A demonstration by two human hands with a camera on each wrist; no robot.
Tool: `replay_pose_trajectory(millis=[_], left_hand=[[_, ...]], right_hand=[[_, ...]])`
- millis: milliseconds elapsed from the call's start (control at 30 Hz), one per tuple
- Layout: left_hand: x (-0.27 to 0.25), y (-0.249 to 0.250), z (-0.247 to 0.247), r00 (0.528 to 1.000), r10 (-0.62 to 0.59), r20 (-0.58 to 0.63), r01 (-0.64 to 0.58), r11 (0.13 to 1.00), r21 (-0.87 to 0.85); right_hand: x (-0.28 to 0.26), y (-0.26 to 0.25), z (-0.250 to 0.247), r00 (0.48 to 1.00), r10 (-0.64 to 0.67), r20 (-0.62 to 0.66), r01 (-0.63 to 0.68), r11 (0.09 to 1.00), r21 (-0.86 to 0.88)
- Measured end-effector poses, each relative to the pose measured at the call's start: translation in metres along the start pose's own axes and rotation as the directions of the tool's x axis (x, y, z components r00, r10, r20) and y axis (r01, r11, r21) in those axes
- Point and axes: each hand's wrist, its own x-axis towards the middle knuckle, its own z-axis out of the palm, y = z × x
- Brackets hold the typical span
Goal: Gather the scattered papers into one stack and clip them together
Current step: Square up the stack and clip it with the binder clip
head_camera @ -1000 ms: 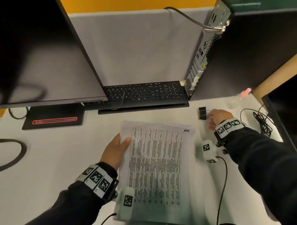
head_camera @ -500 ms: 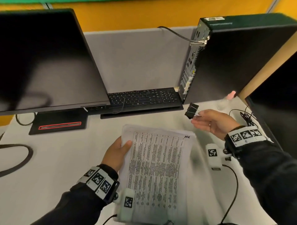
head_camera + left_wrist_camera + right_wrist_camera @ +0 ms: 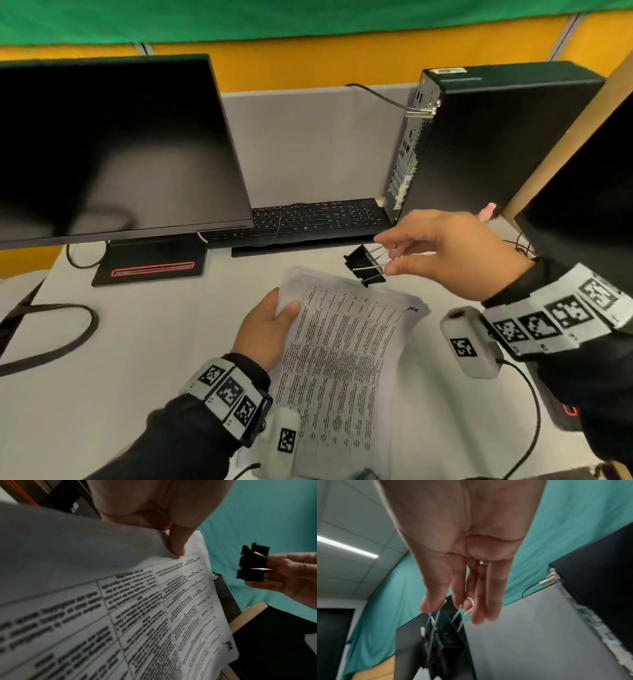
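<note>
The binder clip [image 3: 364, 269], pinched by the right hand [image 3: 455, 253], is held just beyond the far short edge of the paper stack [image 3: 342, 359] gripped by the left hand [image 3: 267, 330].

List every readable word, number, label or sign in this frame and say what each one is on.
"Ma" or similar, handwritten on the top right corner of the paper stack; reading uncertain.
Printed table text on the top sheet: too blurred to read in the head and left wrist views.
Keyboard key legends: too small to read.
Label on top of the computer tower: too small to read.
Square coded markers on the wrist bands: patterns, not text.
Binder clip: no text visible.
</note>
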Motion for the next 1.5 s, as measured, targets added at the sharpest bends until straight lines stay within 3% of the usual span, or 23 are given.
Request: replay_pose_trajectory(millis=[200, 467, 1033, 1500], left_hand=[[-0.014, 0.006, -0.001, 0.999, 0.045, -0.01, -0.045, 0.999, -0.001], [-0.021, 0.011, -0.004, 0.993, 0.119, 0.027, -0.121, 0.987, 0.106], [-0.018, 0.011, -0.02, 0.982, 0.17, 0.08, -0.173, 0.984, 0.035], [-0.019, 0.009, -0.027, 0.978, 0.198, 0.067, -0.198, 0.98, -0.009]], right_hand=[[-0.01, -0.02, 0.021, 0.995, -0.075, 0.059, 0.089, 0.957, -0.276], [-0.01, -0.033, 0.033, 0.989, 0.039, 0.142, 0.035, 0.873, -0.487], [-0.004, -0.046, 0.024, 0.974, 0.035, 0.223, 0.094, 0.835, -0.542], [-0.003, -0.022, 0.025, 0.964, 0.031, 0.266, 0.083, 0.909, -0.408]])
